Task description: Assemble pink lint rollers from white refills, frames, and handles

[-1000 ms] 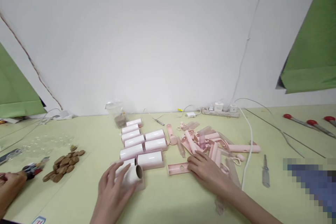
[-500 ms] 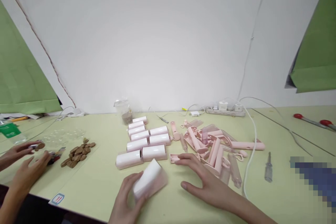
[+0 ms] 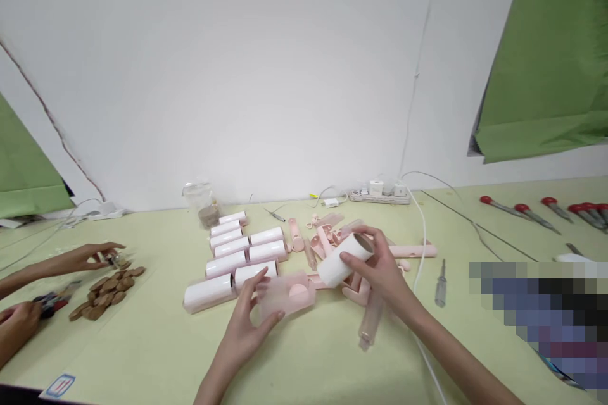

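My right hand [image 3: 380, 266] grips a white lint-roller roll [image 3: 338, 266], tilted so that its hollow brown cardboard core faces up and right. In my left hand [image 3: 251, 319] is a translucent pink plastic cover [image 3: 287, 296], pinched between thumb and fingers and held apart from the roll. Behind my left hand, several white rolls [image 3: 209, 293] lie in two columns, with pink plastic around their undersides. Beneath and behind my right hand is a heap of pink handle parts [image 3: 358, 291] and clear pink covers [image 3: 370, 323], partly hidden by the hand and roll.
At left, another person's hands [image 3: 90, 258] work by a pile of brown discs [image 3: 104, 294]. A power strip [image 3: 380, 197] stands by the wall. A white cable [image 3: 420, 253] crosses at right near a screwdriver [image 3: 441, 288] and several red-ended tools [image 3: 536, 216]. A plastic bag [image 3: 202, 202] stands at back left.
The white roll has passed from my left hand to my right, out of the pink cover, which stays in my left hand. The view has turned to the right.
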Tool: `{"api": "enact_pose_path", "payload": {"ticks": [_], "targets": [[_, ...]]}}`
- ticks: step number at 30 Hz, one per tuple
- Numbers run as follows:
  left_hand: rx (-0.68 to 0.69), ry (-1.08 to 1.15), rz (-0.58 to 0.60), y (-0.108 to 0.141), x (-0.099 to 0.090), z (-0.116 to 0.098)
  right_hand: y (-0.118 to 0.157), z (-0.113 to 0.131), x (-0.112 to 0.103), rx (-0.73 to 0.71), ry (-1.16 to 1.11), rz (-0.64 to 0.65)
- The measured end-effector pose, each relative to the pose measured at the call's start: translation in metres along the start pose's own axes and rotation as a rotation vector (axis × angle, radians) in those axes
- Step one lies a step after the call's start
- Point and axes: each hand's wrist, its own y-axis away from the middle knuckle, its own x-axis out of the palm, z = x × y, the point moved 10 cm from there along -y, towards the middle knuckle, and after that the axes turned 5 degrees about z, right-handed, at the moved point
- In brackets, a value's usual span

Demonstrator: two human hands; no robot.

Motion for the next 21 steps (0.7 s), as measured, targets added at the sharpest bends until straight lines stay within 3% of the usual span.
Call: {"api": "enact_pose_path", "payload": {"ticks": [2,5,8,11,13,17,21], "targets": [[-0.025,-0.001,-0.074,0.013,-0.013,0.012,0.005,-0.006,0.023,0.019,0.141,0.183],[-0.005,-0.038,-0.126,0.021,-0.025,0.009,0.017,-0.026,0.052,0.079,0.394,0.406],[0.044,0.043,-0.154,0.009,-0.035,-0.009,0.013,-0.03,0.047,0.088,0.429,0.367],[0.092,0.246,-0.114,-0.028,-0.032,-0.038,-0.01,-0.025,0.023,0.088,0.189,0.208],[0.114,0.35,-0.044,-0.061,-0.02,-0.062,-0.026,-0.03,0.014,0.16,-0.094,0.17],[0.079,0.31,0.132,-0.125,0.022,-0.106,-0.037,-0.044,0.023,0.35,-0.69,0.25],[0.034,0.236,0.371,-0.159,0.072,-0.128,-0.026,-0.05,0.024,0.437,-0.873,0.251]]}}
